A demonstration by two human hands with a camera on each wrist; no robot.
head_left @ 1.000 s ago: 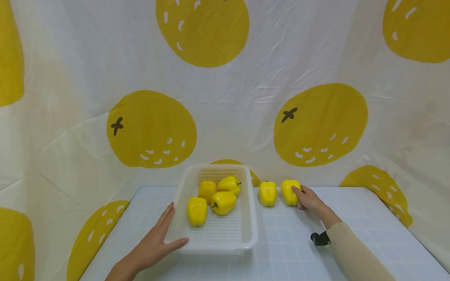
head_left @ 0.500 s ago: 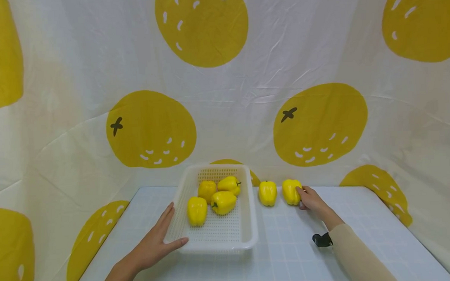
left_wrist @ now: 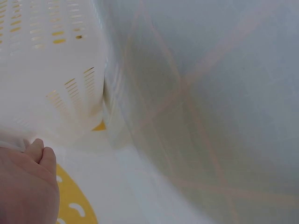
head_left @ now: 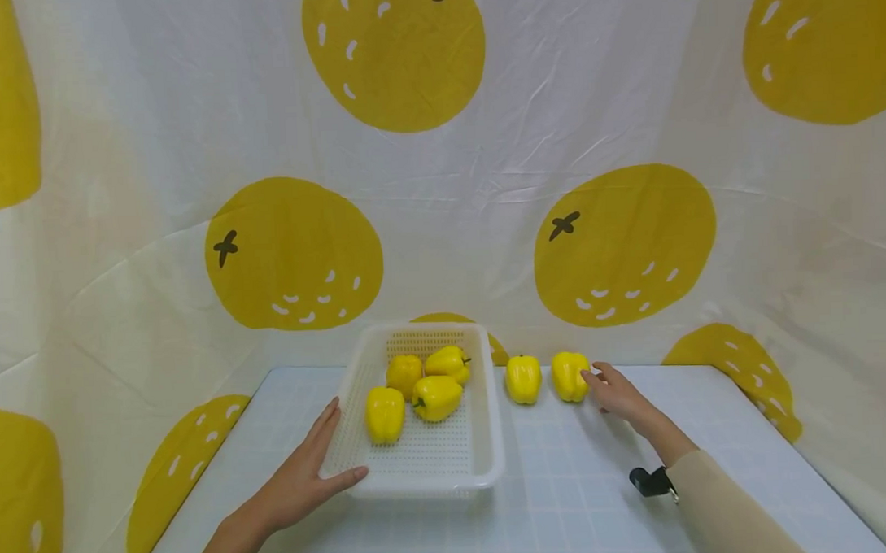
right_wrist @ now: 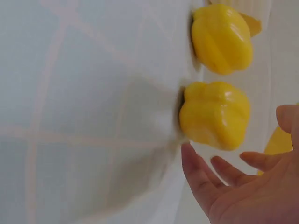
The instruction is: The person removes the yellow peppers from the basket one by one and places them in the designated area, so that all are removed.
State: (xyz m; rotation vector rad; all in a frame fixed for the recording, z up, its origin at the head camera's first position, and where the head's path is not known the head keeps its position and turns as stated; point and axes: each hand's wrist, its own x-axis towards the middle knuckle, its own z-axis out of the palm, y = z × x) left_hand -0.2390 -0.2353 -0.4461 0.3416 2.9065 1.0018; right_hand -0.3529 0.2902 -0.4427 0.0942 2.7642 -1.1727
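A white plastic basket [head_left: 450, 469] with slotted walls stands on the table, holding several yellow bell peppers [head_left: 437, 398]. My left hand [head_left: 293, 492] rests against its left side and near corner, fingers extended along the wall and thumb on the front rim. Outside the basket, to its right, two more yellow bell peppers sit in a row: a nearer-to-basket pepper [head_left: 523, 379] and an outer pepper [head_left: 569, 376]. Beside the outer pepper is my right hand [right_wrist: 247, 186], its fingers spread and loosely bent with nothing held. Whether a fingertip touches that pepper I cannot tell.
The table [head_left: 568, 500] has a pale blue checked cover. Behind it and at both sides hangs a white curtain [head_left: 450, 260] printed with large yellow fruit. A small black device [head_left: 651, 482] shows at the right wrist, by the beige sleeve [head_left: 729, 502].
My right hand has let go of the outer pepper and drawn slightly back to the right, its fingers spreading. That pepper stays about where it was. The left hand keeps its place on the basket.
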